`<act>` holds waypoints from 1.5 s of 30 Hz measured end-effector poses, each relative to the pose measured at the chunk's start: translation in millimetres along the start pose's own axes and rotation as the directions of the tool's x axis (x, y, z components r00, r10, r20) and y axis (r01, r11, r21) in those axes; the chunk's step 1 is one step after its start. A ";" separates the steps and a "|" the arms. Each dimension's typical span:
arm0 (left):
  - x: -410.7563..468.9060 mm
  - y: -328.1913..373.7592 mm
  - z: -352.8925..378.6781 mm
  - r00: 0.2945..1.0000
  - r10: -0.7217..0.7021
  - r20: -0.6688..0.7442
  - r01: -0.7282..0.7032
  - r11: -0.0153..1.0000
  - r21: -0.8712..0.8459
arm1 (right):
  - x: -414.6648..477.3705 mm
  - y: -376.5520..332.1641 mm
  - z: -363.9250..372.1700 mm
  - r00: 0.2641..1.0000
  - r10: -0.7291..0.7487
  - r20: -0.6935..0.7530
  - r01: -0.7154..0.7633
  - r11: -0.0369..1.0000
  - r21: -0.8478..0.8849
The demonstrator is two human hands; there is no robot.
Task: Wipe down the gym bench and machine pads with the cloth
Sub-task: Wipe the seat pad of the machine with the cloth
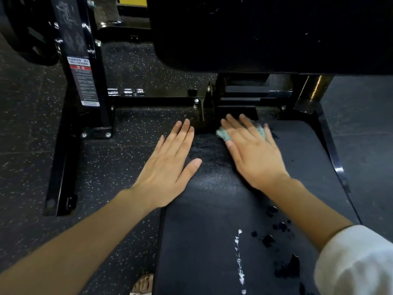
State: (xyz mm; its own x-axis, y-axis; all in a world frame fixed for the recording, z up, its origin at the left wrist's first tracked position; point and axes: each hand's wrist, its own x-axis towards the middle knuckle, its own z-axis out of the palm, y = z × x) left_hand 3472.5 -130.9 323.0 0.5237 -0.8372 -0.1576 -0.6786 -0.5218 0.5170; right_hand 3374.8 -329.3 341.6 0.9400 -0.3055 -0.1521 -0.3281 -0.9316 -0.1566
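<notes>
The right hand [253, 152] lies flat, fingers straight, pressing the cloth [223, 134] onto the far end of the pad [212, 231]. Only a teal edge of the cloth shows beside and beyond the fingers, and the hand is blurred. Since the cloth is pinned rather than gripped, I judge it could bunch up or slip out from under the palm on a fast stroke.

Just past the fingertips the pad ends at the bracket [209, 103] and its bolts. A stroke that runs long could knock the knuckles there or push the cloth into the gap.

The left hand [170, 160] is open and flat at the pad's left edge, its outer fingers over the floor [127, 167]. If weight goes on it, it may slide off.

Nearer the body, dark spots [276, 228] and a white streak [239, 258] are not yet wiped, and the sleeve [357, 258] hangs close enough to drag through them.
</notes>
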 end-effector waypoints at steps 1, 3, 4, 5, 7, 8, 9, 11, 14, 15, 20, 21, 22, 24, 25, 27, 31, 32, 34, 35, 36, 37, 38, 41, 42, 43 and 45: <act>0.0 0.8 0.0 1.000 -0.007 0.001 0.007 1.000 0.012 | -0.9 7.8 -0.5 1.000 0.027 -0.008 -0.027 1.000 -0.003; 0.4 1.8 0.7 1.000 -0.020 0.001 0.020 0.999 0.039 | -1.9 15.7 1.3 0.997 0.075 -0.032 -0.074 0.997 0.025; 0.2 2.2 1.2 1.000 -0.026 -0.001 0.026 0.998 0.050 | -1.6 14.7 2.6 0.994 0.097 -0.048 -0.094 0.994 0.054; 0.3 2.3 1.4 1.000 -0.029 -0.006 0.029 0.998 0.059 | -0.6 11.2 4.0 0.991 0.112 -0.074 -0.106 0.991 0.081; 0.0 3.1 1.5 0.999 -0.036 -0.009 0.036 0.997 0.071 | 2.9 -2.5 6.3 0.986 0.091 -0.138 -0.077 0.992 0.103; 0.0 3.7 1.6 0.999 -0.040 -0.012 0.040 0.996 0.077 | 5.5 -11.2 7.2 0.986 0.060 -0.155 -0.043 0.994 0.105; 0.4 4.1 1.7 0.999 -0.043 -0.017 0.044 0.996 0.083 | 8.0 -19.0 8.7 0.988 0.029 -0.153 -0.011 0.993 0.113; 1.1 5.2 1.6 0.999 -0.049 -0.022 0.051 0.994 0.096 | 11.0 -31.5 10.4 0.993 -0.020 -0.118 0.036 0.991 0.132; 1.9 7.2 0.2 0.998 -0.052 -0.032 0.056 0.991 0.120 | 11.3 -30.5 9.9 0.993 -0.083 -0.079 0.090 0.992 0.088; 2.0 8.9 -0.2 0.998 -0.057 -0.035 0.061 0.990 0.127 | 10.1 -25.5 9.2 0.993 -0.099 -0.062 0.103 0.993 0.059; 4.4 24.9 4.9 0.989 -0.123 -0.078 0.134 0.979 0.157 | 1.8 14.4 -0.1 0.995 -0.102 -0.020 0.102 0.995 0.016; 4.3 27.0 7.1 0.987 -0.136 -0.087 0.148 0.978 0.148 | -1.3 25.1 -2.7 0.996 -0.089 -0.014 0.089 0.996 0.010; 4.0 28.1 9.0 0.985 -0.145 -0.096 0.158 0.978 0.137 | -5.1 37.8 -4.7 0.997 -0.072 -0.005 0.072 0.997 0.002; 3.2 27.6 12.0 0.982 -0.145 -0.122 0.160 0.979 0.126 | -13.2 65.6 -10.6 1.000 -0.026 0.010 0.026 1.000 -0.010; 3.1 26.8 12.7 0.982 -0.137 -0.131 0.154 0.980 0.126 | -17.4 79.8 -12.6 1.000 0.002 0.010 -0.002 1.000 -0.004; 2.7 25.8 13.3 0.984 -0.118 -0.137 0.135 0.984 0.120 | -25.3 103.2 -16.1 0.998 0.063 -0.005 -0.062 0.997 0.036; 3.7 24.9 13.9 0.984 -0.113 -0.137 0.128 0.986 0.106 | -28.2 105.5 -10.4 0.983 0.156 -0.100 -0.142 0.980 0.139; 3.9 24.7 14.2 0.984 -0.118 -0.135 0.132 0.986 0.101 | -26.6 98.6 -7.5 0.977 0.169 -0.129 -0.148 0.976 0.160; 4.3 24.1 15.2 0.983 -0.127 -0.131 0.141 0.985 0.100 | -22.1 81.4 -4.7 0.974 0.140 -0.176 -0.108 0.978 0.180; 4.6 23.9 15.7 0.983 -0.127 -0.131 0.141 0.985 0.101 | -19.7 72.1 -2.8 0.977 0.105 -0.184 -0.071 0.981 0.180; 4.8 23.9 15.9 0.983 -0.125 -0.132 0.139 0.985 0.101 | -17.4 62.2 -0.8 0.981 0.068 -0.179 -0.037 0.984 0.172; 5.1 23.7 16.0 0.983 -0.122 -0.134 0.136 0.985 0.101 | -14.9 51.6 1.5 0.985 0.031 -0.171 -0.004 0.987 0.158; 5.1 23.6 15.8 0.983 -0.123 -0.135 0.137 0.985 0.102 | -12.5 40.7 4.0 0.987 -0.004 -0.162 0.028 0.989 0.144; 4.7 24.6 15.4 0.982 -0.129 -0.136 0.145 0.983 0.110 | -8.6 23.0 8.5 0.990 -0.082 -0.119 0.094 0.991 0.093; 4.9 25.0 15.2 0.982 -0.130 -0.137 0.146 0.983 0.112 | -8.2 25.1 8.9 0.989 -0.105 -0.101 0.112 0.991 0.069; 5.0 25.1 15.3 0.982 -0.131 -0.136 0.147 0.983 0.114 | -7.9 31.1 8.4 0.989 -0.126 -0.078 0.130 0.990 0.050; 4.9 24.6 15.6 0.982 -0.132 -0.137 0.148 0.982 0.114 | -8.3 50.5 5.4 0.988 -0.149 -0.043 0.151 0.987 0.047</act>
State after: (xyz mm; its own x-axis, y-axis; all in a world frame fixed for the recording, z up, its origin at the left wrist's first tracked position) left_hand 3450.3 -150.4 321.9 0.6746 -0.7303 -0.1077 -0.6477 -0.6556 0.3882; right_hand 3349.9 -372.7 329.8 0.9816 -0.1711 -0.0844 -0.1860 -0.9567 -0.2239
